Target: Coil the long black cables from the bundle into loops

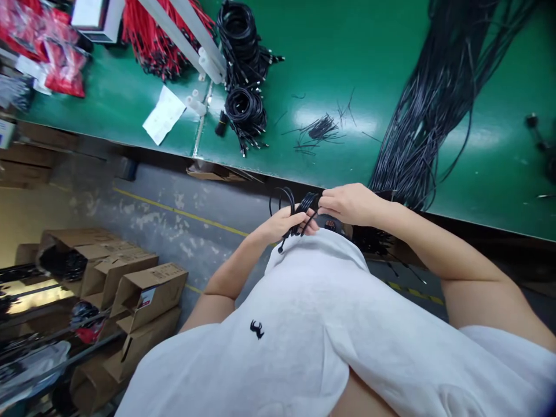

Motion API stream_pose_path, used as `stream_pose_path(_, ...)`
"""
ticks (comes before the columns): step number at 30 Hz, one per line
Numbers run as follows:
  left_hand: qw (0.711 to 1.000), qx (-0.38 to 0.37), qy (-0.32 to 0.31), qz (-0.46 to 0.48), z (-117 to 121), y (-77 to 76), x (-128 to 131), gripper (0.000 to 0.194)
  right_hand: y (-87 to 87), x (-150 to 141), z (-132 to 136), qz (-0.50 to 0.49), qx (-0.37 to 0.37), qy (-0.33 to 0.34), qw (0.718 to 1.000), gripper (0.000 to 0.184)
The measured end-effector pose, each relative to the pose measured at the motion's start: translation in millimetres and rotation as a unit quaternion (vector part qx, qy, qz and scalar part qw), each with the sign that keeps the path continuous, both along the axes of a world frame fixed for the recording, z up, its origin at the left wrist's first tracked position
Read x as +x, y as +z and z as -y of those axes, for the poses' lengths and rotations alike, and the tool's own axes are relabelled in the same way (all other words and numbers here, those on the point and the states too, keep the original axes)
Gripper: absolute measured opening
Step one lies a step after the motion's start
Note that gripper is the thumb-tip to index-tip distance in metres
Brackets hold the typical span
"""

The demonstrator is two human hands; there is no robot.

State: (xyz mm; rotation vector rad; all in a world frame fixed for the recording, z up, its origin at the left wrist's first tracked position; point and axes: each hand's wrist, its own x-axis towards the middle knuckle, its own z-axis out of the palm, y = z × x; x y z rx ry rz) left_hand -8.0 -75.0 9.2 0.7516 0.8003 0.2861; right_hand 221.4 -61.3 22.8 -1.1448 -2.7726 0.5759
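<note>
L hand (284, 223) grips blk cable coil (306, 202) by white shirt (304, 289), just off surface (347, 35) edge; R hand (345, 202) pinches coil's R end. On surface: 2 piles coiled blk cables (243, 58), short blk ties (324, 127), long loose blk cables (403, 150).

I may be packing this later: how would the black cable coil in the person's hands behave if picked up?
The black cable coil is probably flexible but springy: thin loops bow outward past the left hand. It may loosen if let go, since those loops fan apart. The small dark end dangling below could swing or snag.
</note>
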Motion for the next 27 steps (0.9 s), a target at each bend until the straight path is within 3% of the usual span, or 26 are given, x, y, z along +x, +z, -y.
stream_pose_path(4, 0.998, -0.045, -0.009, 0.039, -2, 12.0, -3, 0.039, -8.4, 5, 23, -0.121, 0.042, -0.084, 0.988, 0.035)
stream_pose_path(6, 0.997, -0.057, 0.024, 0.054, -1, 17.4, -4, 0.041, -19.7, 5, 49, -0.213, 0.032, -0.184, 0.959, 0.031)
stream_pose_path(8, 0.995, -0.069, 0.033, 0.066, 2, 20.3, -4, 0.043, -37.3, 0, 69, -0.291, -0.029, -0.276, 0.916, 0.029)
stream_pose_path(10, 0.992, -0.095, -0.008, 0.087, 6, 20.6, -2, 0.046, -56.8, -11, 74, -0.379, -0.139, -0.31, 0.861, 0.046)
stream_pose_path(12, 0.982, -0.129, -0.072, 0.115, 11, 19.7, 1, 0.051, -71.9, -25, 65, -0.476, -0.272, -0.279, 0.789, 0.06)
stream_pose_path(14, 0.967, -0.158, -0.138, 0.141, 15, 18.7, 0, 0.058, -77.8, -39, 51, -0.531, -0.401, -0.209, 0.717, 0.055)
stream_pose_path(16, 0.966, -0.151, -0.162, 0.132, 16, 16.8, -5, 0.061, -74.0, -48, 43, -0.541, -0.495, -0.18, 0.656, 0.042)
stream_pose_path(18, 0.99, -0.077, -0.104, 0.063, 13, 11.6, -14, 0.059, -64.2, -52, 45, -0.551, -0.541, -0.22, 0.597, 0.036)
stream_pose_path(20, 0.999, 0.031, 0.005, -0.032, 10, 2.3, -25, 0.053, -53.7, -55, 55, -0.57, -0.551, -0.278, 0.543, 0.034)
stream_pose_path(22, 0.987, 0.112, 0.064, -0.096, 10, -7.8, -35, 0.049, -46.9, -57, 64, -0.588, -0.544, -0.306, 0.515, 0.037)
stream_pose_path(23, 0.983, 0.135, 0.059, -0.113, 11, -11.2, -40, 0.047, -45.2, -59, 67, -0.593, -0.539, -0.315, 0.508, 0.043)
stream_pose_path(25, 0.979, 0.163, 0.008, -0.125, 13, -12.7, -48, 0.042, -44.3, -63, 69, -0.593, -0.523, -0.339, 0.51, 0.05)
stream_pose_path(27, 0.981, 0.159, -0.062, -0.094, 13, -7.6, -54, 0.041, -44.0, -68, 65, -0.576, -0.505, -0.362, 0.531, 0.048)
